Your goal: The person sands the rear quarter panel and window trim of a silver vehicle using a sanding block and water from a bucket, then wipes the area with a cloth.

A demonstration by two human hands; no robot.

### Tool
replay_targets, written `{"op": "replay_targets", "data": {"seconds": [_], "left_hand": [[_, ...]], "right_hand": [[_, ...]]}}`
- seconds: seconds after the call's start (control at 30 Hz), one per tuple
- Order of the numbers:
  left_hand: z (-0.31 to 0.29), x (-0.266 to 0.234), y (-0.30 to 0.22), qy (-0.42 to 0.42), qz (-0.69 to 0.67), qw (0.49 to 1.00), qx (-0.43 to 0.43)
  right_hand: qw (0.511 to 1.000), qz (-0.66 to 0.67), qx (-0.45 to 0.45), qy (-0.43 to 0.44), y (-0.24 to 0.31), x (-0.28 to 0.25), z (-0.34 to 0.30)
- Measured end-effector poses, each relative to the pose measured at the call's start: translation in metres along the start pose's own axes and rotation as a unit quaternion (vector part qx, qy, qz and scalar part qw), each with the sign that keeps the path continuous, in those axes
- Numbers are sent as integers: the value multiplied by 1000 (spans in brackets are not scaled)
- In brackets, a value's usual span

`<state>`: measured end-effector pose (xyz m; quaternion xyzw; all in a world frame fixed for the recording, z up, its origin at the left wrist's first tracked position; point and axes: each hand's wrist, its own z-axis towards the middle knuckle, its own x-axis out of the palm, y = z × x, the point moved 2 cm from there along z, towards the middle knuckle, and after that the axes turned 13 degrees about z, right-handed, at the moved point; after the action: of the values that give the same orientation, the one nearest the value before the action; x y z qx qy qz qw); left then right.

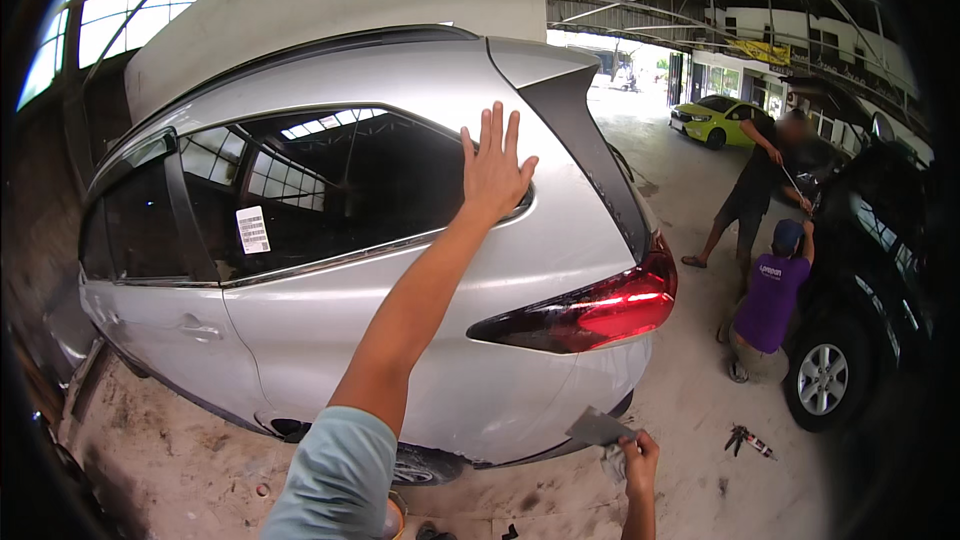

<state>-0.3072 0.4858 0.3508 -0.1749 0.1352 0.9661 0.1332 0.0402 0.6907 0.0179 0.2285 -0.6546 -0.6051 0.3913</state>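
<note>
My left hand (495, 168) lies flat with fingers spread against the rear side pillar of a silver car (430, 310), beside the back corner of its dark side window (340, 180). Lower right, my right hand (641, 460) is closed on a flat grey sheet of sandpaper (598, 427), held near the car's rear bumper corner. Something pale and crumpled, perhaps a rag (613, 462), hangs under those fingers. Between my hands is the red and dark tail light (600, 310). A label (253, 229) is stuck on the side window.
A caulking gun (750, 442) lies on the dusty floor at right. Beyond it, a person in purple (770, 300) crouches and another person in black (750, 180) bends beside a black vehicle (870, 280). A bucket (397, 513) stands below my left arm. Farther back is a green car (715, 120).
</note>
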Motion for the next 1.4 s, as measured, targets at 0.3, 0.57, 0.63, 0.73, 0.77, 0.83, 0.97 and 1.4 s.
{"op": "replay_targets", "data": {"seconds": [0.3, 0.57, 0.63, 0.73, 0.77, 0.83, 0.97, 1.4], "left_hand": [[53, 16, 79, -17, -5, 999, -50], [71, 6, 182, -19, 52, 997, -55], [71, 5, 195, -15, 40, 998, -47], [68, 1, 213, -25, 30, 999, -34], [68, 0, 218, -32, 26, 999, -30], [66, -2, 227, -37, 32, 999, -23], [64, -5, 252, -28, 62, 997, -23], [120, 19, 201, 58, 125, 987, -87]], "right_hand": [[981, -131, 137, -36, -74, -116, -39], [982, -88, 37, -165, -120, -110, -62], [984, -85, 50, -152, -121, -101, -62], [984, -84, 79, -136, -124, -88, -61], [983, -86, 80, -139, -126, -85, -62], [983, -90, 81, -140, -128, -79, -60], [977, -115, 82, -158, -112, -60, -64], [967, -137, 123, -176, -107, 0, -83]]}}
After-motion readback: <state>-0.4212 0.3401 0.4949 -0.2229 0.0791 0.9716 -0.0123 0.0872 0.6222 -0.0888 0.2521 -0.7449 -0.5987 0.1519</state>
